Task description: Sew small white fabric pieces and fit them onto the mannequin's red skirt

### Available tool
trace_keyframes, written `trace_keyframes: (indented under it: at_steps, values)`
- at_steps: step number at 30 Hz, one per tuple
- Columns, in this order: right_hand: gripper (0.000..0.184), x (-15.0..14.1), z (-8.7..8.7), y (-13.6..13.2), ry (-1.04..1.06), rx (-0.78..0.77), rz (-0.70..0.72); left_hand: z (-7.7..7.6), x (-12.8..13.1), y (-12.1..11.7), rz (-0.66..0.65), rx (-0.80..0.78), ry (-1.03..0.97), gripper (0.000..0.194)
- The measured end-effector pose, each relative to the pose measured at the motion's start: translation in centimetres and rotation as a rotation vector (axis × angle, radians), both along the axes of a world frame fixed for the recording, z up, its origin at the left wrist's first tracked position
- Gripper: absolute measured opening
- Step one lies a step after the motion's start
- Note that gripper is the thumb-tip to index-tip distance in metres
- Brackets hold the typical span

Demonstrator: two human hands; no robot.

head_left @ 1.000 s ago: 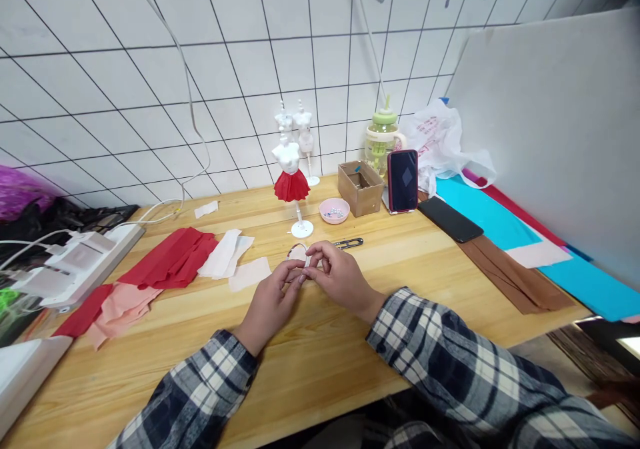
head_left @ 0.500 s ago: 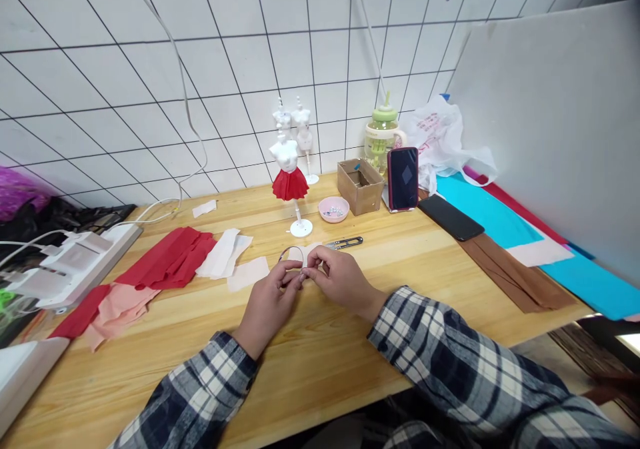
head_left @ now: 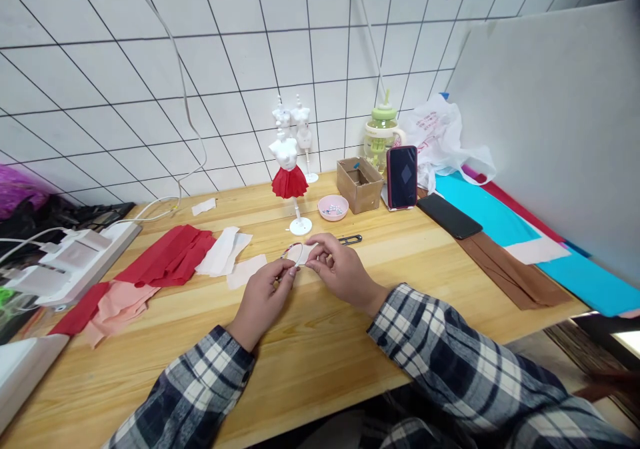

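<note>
And the left hand has a pinch going, thumb and fingertips closed on the low edge of a thin hoop, tilted up just above the table. Over on the other side, the right hand brings its bent fingers and thumb close together at the hoop's 3 o'clock; whether they grip it, I cannot tell.

Working out from the hoop, here come the black snips, between 2 and 3 o'clock, lying just beyond the right hand. Up at 12 stands a white dress stand in a red skirt, two more white stands behind it. At 1 o'clock, a pink dish with small shiny bits in it, and right beside it an open cardboard box. Between 1 and 2, it's a green-lidded bottle; at 2, a phone propped upright. A dark flat slab lies just short of 3, touching brown cloth, with blue cloth alongside.

Swing round to 9: a pale scrap near the left hand, then white cloth, then a pile of red cloth. Pink cloth sits between 8 and 9, and far out at 9, a white power strip with plugs in it!
</note>
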State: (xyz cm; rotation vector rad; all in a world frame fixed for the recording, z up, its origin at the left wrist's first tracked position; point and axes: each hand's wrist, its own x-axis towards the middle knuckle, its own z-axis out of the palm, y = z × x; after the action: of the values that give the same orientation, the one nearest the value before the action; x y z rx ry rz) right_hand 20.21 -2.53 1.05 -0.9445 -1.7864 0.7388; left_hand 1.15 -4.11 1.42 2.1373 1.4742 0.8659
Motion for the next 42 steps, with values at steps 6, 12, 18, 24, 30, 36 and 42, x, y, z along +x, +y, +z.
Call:
trace_keyframes:
  at_steps: [6,12,18,24,30,36,42]
  values:
    - [0.032,0.1,-0.1,0.3,-0.021,0.035,-0.010,-0.5,-0.3,0.2,-0.013,0.015,0.002,0.029]
    - [0.020,0.0,-0.1,0.3,-0.012,0.041,-0.039,-0.4,-0.3,0.2,0.018,0.025,0.031,0.029]
    - [0.014,0.1,-0.1,0.3,-0.022,0.047,-0.028,-0.2,-0.3,0.3,0.018,0.043,0.040,0.026]
    - [0.017,-0.3,0.3,-0.3,-0.105,0.308,0.041,0.2,0.2,0.3,0.091,-0.045,-0.177,0.021]
    - [0.023,-0.5,-0.1,-0.7,-0.114,0.434,0.061,0.4,1.0,-0.2,0.118,-0.215,-0.444,0.019]
    - [0.018,-0.9,-0.4,-0.8,0.070,0.285,0.003,0.3,0.8,-0.1,0.127,-0.203,-0.454,0.020]
    - [0.005,-0.6,-0.4,-0.4,0.063,0.040,-0.097,0.5,0.5,0.2,0.066,-0.108,-0.261,0.021]
